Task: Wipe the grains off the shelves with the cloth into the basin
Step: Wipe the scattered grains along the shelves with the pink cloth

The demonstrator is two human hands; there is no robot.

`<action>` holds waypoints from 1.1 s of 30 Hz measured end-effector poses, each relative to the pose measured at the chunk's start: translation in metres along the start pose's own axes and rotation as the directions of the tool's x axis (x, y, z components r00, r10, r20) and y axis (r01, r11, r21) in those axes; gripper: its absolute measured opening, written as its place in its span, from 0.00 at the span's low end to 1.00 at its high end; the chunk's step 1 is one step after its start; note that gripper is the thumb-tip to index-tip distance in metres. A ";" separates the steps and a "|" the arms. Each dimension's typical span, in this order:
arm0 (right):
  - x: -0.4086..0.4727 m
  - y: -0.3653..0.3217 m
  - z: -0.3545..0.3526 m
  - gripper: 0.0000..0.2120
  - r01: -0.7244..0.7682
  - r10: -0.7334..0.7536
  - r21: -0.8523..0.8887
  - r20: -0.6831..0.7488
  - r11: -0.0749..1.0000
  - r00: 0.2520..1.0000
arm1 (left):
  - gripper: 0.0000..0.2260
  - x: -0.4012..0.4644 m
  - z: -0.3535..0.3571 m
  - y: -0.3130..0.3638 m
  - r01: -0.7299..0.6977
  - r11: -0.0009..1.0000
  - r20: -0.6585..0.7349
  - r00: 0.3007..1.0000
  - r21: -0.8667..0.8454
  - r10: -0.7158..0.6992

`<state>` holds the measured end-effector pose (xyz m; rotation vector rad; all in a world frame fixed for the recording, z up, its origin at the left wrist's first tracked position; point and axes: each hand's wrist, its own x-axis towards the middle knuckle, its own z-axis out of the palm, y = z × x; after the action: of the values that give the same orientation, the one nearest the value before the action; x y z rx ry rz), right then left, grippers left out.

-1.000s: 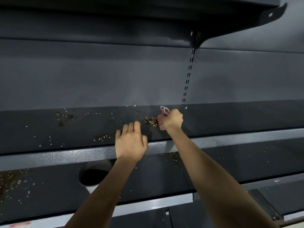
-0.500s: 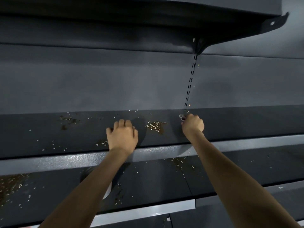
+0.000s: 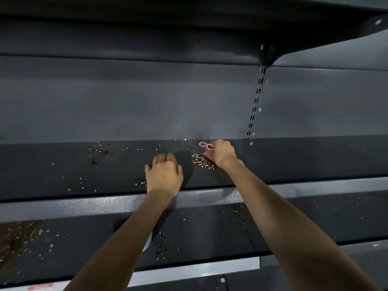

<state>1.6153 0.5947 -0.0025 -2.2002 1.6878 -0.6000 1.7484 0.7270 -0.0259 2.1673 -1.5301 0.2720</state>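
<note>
My right hand (image 3: 222,153) grips a bunched pink cloth (image 3: 206,148) at the back of the dark middle shelf (image 3: 304,158). A small heap of grains (image 3: 202,161) lies just left of the cloth. My left hand (image 3: 164,177) rests on the shelf near its front edge, fingers bent, nothing seen in it. Looser grains (image 3: 84,184) are scattered over the shelf's left part. On the shelf below, the white basin (image 3: 148,242) shows only as a sliver behind my left forearm.
A grey front lip (image 3: 84,205) edges the middle shelf. The lower shelf (image 3: 210,232) carries more grains, thick at its left end (image 3: 19,236). An upper shelf on a bracket (image 3: 267,54) overhangs, with a slotted upright (image 3: 255,106) on the back wall.
My right hand with the cloth swept right toward the upright, then came back left against the grain heap. My left hand slid slightly left; my forearm now covers most of the basin.
</note>
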 end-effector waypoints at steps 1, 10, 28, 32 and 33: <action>-0.001 0.000 -0.003 0.10 0.005 -0.004 0.018 -0.044 1.000 0.999 | 0.11 0.000 -0.001 -0.001 -0.009 1.000 0.000 1.000 0.000 0.009; -0.020 0.045 -0.034 0.17 -0.253 0.217 -0.261 -0.159 0.932 0.963 | 0.20 -0.011 -0.010 -0.039 -0.114 0.990 -0.157 0.980 0.079 0.125; -0.040 -0.021 0.012 0.12 -0.090 0.086 -0.012 -0.201 0.996 0.976 | 0.16 -0.025 -0.015 -0.060 0.072 0.996 -0.261 0.964 0.051 -0.057; -0.043 0.009 -0.015 0.09 -0.115 0.116 0.019 -0.270 0.993 0.956 | 0.17 -0.024 -0.013 -0.060 0.077 0.995 -0.246 0.967 0.057 -0.061; -0.043 0.017 -0.023 0.10 -0.139 0.130 -0.015 -0.273 0.990 0.953 | 0.17 -0.024 -0.013 -0.059 0.079 0.995 -0.236 0.970 0.056 -0.063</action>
<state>1.5800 0.6324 0.0036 -2.0794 1.9780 -0.8753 1.7962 0.7688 -0.0398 2.1467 -1.3265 0.5395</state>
